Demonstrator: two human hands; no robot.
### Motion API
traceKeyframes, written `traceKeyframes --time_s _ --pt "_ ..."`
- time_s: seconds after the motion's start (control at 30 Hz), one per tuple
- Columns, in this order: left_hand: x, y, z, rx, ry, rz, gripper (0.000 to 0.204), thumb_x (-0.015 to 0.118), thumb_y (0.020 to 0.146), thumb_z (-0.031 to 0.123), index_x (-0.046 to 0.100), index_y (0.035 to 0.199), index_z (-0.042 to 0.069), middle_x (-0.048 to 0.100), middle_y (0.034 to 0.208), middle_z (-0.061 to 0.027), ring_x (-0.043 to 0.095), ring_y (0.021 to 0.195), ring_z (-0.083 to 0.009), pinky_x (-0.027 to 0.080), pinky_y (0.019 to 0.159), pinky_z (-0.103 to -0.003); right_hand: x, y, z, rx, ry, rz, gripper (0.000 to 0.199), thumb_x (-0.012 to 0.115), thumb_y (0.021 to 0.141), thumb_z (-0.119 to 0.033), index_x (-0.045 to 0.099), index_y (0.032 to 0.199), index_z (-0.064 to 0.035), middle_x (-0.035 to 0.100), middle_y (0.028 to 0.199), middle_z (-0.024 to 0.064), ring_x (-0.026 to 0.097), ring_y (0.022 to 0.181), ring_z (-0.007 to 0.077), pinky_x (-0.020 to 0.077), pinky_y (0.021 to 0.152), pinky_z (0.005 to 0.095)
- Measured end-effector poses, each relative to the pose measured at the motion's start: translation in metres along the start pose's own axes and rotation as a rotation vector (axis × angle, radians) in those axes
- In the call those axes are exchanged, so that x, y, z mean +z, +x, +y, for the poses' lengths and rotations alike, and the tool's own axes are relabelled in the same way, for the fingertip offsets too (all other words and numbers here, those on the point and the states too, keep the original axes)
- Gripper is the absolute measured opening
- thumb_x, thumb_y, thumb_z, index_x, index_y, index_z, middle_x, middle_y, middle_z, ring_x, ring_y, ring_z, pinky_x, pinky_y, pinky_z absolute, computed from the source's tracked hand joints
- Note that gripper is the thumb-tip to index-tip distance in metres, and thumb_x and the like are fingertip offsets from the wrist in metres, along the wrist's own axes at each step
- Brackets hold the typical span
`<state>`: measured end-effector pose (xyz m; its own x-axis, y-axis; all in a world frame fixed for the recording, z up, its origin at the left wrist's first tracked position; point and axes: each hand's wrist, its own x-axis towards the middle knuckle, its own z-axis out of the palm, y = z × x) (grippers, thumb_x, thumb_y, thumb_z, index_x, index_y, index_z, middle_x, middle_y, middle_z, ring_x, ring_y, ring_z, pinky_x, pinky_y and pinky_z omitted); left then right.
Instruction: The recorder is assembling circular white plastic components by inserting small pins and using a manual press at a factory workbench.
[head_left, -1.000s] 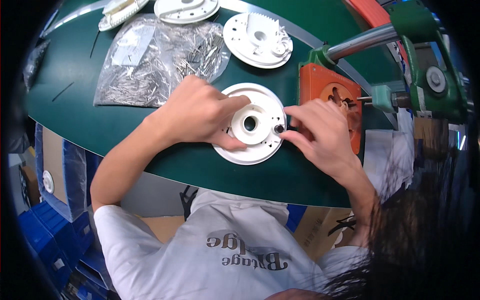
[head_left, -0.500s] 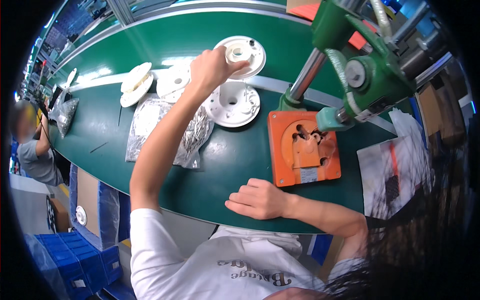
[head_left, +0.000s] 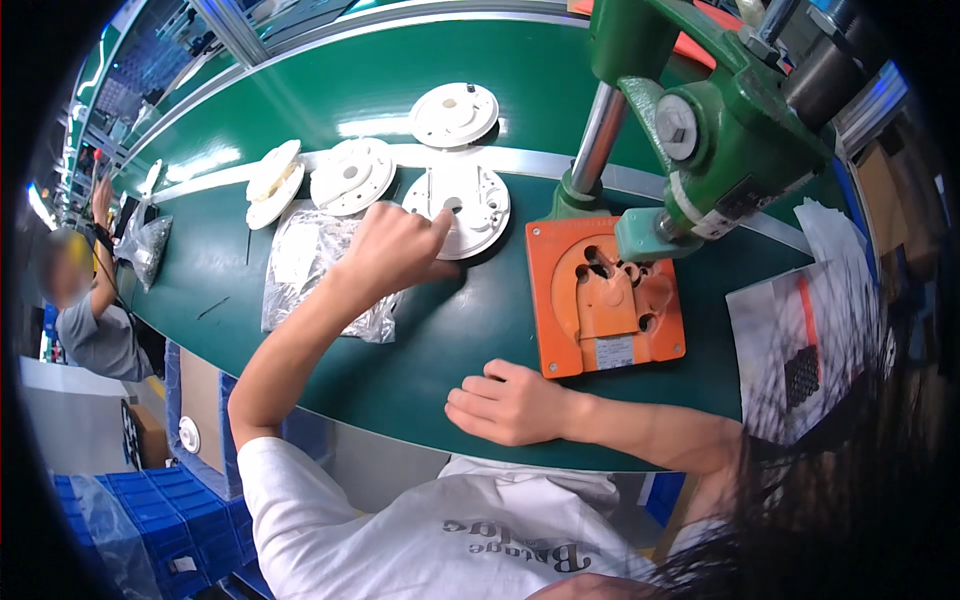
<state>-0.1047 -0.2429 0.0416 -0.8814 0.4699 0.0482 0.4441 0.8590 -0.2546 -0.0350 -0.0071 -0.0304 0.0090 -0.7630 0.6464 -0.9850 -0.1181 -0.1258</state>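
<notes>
My left hand (head_left: 392, 248) hangs at the near left edge of a white round plastic plate (head_left: 478, 232), thumb and forefinger apart. The forefinger overlaps the plate's rim in view; I cannot tell whether it touches. No object shows between those fingers. Beyond this plate lies a similar white disc (head_left: 470, 118), with a small dark part on its far rim. My right hand (head_left: 508, 402) rests on the green tabletop near the front edge, its fingers curled in and nothing visible in them. Beneath my left forearm is a clear plastic bag (head_left: 292, 268) of silvery contents.
An orange fixture block (head_left: 556, 330) sits under a green press (head_left: 720, 130) on the right. White papers (head_left: 765, 345) lie beyond it. More white discs (head_left: 345, 185) stand at left. A co-worker (head_left: 100, 330) is at far left, above blue crates (head_left: 150, 510).
My left hand has drawn back toward me from the farther disc to the nearer plate's left edge. My right hand has stayed about where it was.
</notes>
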Motion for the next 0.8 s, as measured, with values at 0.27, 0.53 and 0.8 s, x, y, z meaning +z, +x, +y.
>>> traceKeyframes --time_s 0.27,0.53,0.8 --pt "-0.001 -0.035 -0.016 0.015 -0.741 0.313 0.024 0.065 0.089 0.022 0.062 0.073 0.005 0.055 0.053 -0.0130 0.054 0.046 -0.0321 0.041 0.046 -0.041 -0.061 0.031 0.017 0.242 -0.411 0.154 0.027 0.070 0.080 -0.014 0.066 0.106 -0.0070 0.063 0.113 0.0066 0.061 0.102 0.0224 0.0468 0.079 0.0382" --pt "0.026 -0.040 0.013 -0.191 -1.045 0.410 0.050 0.047 0.102 0.049 0.066 0.112 0.003 0.047 0.054 -0.0086 0.044 0.047 -0.0200 0.034 0.049 -0.036 -0.060 0.042 0.054 0.686 -0.055 0.126 0.033 0.078 0.074 -0.005 0.067 0.105 -0.0026 0.057 0.119 0.0119 0.062 0.093 0.0267 0.0521 0.079 0.0386" --pt "0.004 -0.050 0.047 -0.202 -2.271 0.128 0.099 0.015 0.090 0.085 0.016 0.157 0.012 0.042 0.096 0.0002 0.035 0.079 -0.0118 0.032 0.074 -0.028 -0.031 0.085 0.044 0.492 0.072 0.130 0.027 0.080 0.070 -0.003 0.071 0.095 -0.0044 0.058 0.116 0.0084 0.060 0.092 0.0260 0.0509 0.076 0.0382"
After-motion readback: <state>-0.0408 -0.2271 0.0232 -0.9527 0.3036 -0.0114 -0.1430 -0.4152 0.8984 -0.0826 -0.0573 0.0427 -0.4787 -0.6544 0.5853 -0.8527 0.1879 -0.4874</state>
